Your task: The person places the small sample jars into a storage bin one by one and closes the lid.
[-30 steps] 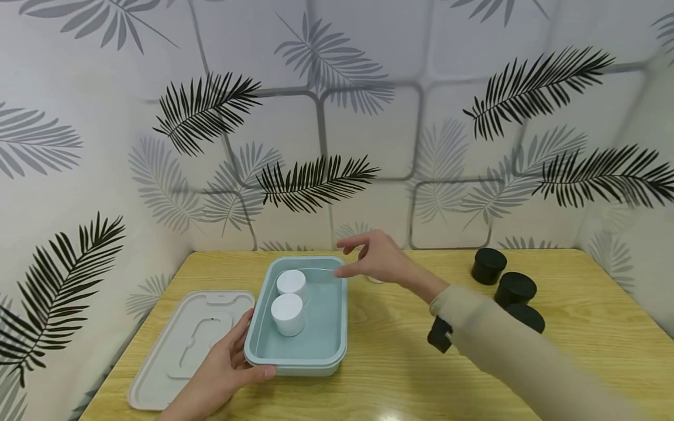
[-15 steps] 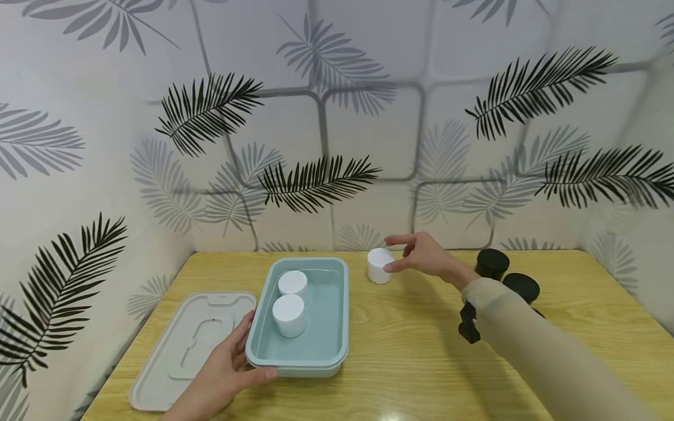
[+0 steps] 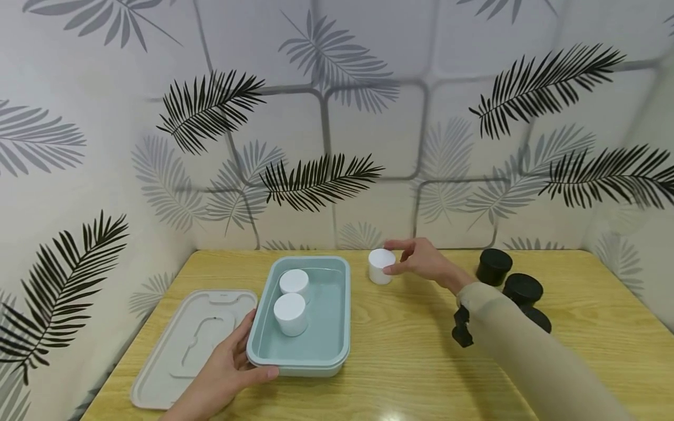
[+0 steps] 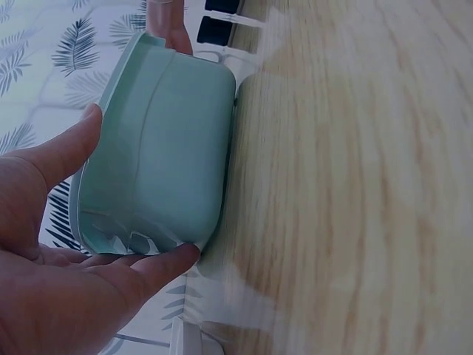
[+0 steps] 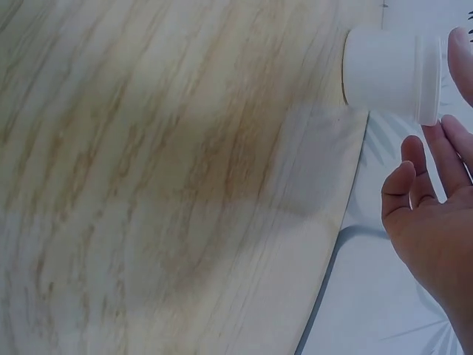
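My left hand (image 3: 226,365) grips the near left corner of a pale blue-green plastic box (image 3: 344,327), thumb along its front rim and fingers on its left side. Two white lidded jars (image 3: 289,313) stand upright inside the box, toward its left. Another white jar (image 3: 380,273) stands on the table at the back, right of the box. My right hand (image 3: 423,260) is at this jar from the right, thumb and forefinger spread about its lid. In the right wrist view, a fingertip meets the lid's edge while the thumb (image 5: 462,66) shows a gap from it.
A light grey lid (image 3: 152,374) lies flat on the table left of the box, partly behind my left hand. Several black round jars (image 3: 493,266) stand at the right, beyond my right forearm. The patterned wall (image 3: 368,210) rises at the table's back edge.
My right hand has moved right from over the box's far right corner to the white jar at the back, then slightly down at its lid. My left hand keeps its hold on the box.
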### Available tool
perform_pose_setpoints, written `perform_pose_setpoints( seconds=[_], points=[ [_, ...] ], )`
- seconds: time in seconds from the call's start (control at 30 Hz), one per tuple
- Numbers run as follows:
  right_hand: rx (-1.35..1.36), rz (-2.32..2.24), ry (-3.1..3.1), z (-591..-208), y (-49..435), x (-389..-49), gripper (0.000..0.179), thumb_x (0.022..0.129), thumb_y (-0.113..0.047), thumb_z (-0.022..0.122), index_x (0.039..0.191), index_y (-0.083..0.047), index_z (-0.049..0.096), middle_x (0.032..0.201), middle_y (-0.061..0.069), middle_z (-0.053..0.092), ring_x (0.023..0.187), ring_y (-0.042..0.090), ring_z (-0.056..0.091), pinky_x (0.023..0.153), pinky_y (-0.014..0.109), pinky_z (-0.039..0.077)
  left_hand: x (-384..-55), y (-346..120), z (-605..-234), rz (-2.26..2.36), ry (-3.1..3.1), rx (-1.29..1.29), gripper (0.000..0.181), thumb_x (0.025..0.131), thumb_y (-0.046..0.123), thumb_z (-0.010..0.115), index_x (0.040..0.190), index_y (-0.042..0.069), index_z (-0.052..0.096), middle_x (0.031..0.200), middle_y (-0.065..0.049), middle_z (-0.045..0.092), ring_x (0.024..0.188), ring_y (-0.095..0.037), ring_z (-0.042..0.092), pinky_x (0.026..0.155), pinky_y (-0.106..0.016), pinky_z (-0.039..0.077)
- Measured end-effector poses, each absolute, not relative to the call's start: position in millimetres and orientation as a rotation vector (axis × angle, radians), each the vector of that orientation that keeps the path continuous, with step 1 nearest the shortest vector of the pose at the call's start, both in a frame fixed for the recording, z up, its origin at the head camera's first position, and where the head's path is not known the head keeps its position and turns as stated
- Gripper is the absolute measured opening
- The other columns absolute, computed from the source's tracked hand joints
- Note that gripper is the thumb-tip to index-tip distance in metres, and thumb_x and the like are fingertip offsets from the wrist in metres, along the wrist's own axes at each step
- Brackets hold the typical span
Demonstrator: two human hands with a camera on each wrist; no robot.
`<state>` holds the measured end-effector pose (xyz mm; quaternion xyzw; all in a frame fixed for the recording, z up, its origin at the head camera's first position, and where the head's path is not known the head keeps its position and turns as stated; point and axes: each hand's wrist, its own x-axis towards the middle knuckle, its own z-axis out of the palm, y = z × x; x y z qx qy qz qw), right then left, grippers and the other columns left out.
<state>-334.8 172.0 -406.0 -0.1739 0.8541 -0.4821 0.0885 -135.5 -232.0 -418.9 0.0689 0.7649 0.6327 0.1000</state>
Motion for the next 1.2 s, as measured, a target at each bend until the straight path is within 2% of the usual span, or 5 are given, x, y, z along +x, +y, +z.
perform_pose_setpoints(
  seconds=[0.27,0.57,0.67,0.93,1.2],
  points=[
    [-0.51,-1.432,2.536,-412.4,170.4,-331.8,0.073,0.086,-0.02,0.091,0.15,-0.003,0.059,0.08,0.011,0.065,0.072,0.017,0.043,0.063,0.029,0.033,-135.0,-230.6,-419.8,1.867,2.265,0.204,0.112,0.091,0.013,0.086,0.17,0.007,0.008,0.173,-0.017,0.016,0.15,-0.04,0.036,0.106,-0.027,0.046],
    [-0.492,-1.478,2.55,-424.2,162.9,-333.6,0.074,0.083,-0.02,0.093,0.148,-0.005,0.061,0.096,0.013,0.068,0.069,0.016,0.04,0.061,0.027,0.032,-134.3,-230.1,-418.0,1.869,2.281,0.206,0.111,0.09,0.013,0.086,0.17,0.006,0.01,0.173,-0.017,0.017,0.149,-0.04,0.038,0.108,-0.03,0.046],
    [-0.482,-1.482,2.569,-425.8,161.3,-332.8,0.071,0.083,-0.021,0.093,0.146,-0.004,0.064,0.094,0.013,0.067,0.069,0.016,0.041,0.061,0.027,0.032,-134.1,-229.7,-417.6,1.867,2.286,0.197,0.11,0.091,0.013,0.086,0.17,0.007,0.01,0.173,-0.017,0.017,0.149,-0.039,0.038,0.108,-0.031,0.046],
    [-0.423,-1.537,2.608,-424.3,153.9,-325.0,0.07,0.079,-0.019,0.096,0.141,-0.003,0.068,0.065,0.0,0.049,0.061,0.014,0.035,0.055,0.025,0.029,-134.5,-228.1,-418.5,1.88,2.268,0.195,0.109,0.091,0.014,0.086,0.17,0.008,0.011,0.173,-0.016,0.018,0.149,-0.04,0.038,0.11,-0.033,0.046],
    [-0.434,-1.55,2.625,-412.5,149.4,-311.9,0.066,0.078,-0.022,0.097,0.137,-0.005,0.072,0.065,-0.001,0.047,0.062,0.014,0.034,0.052,0.025,0.028,-134.6,-227.7,-419.2,1.881,2.265,0.183,0.111,0.09,0.013,0.087,0.17,0.008,0.01,0.173,-0.014,0.018,0.151,-0.039,0.036,0.11,-0.033,0.045]
  ],
)
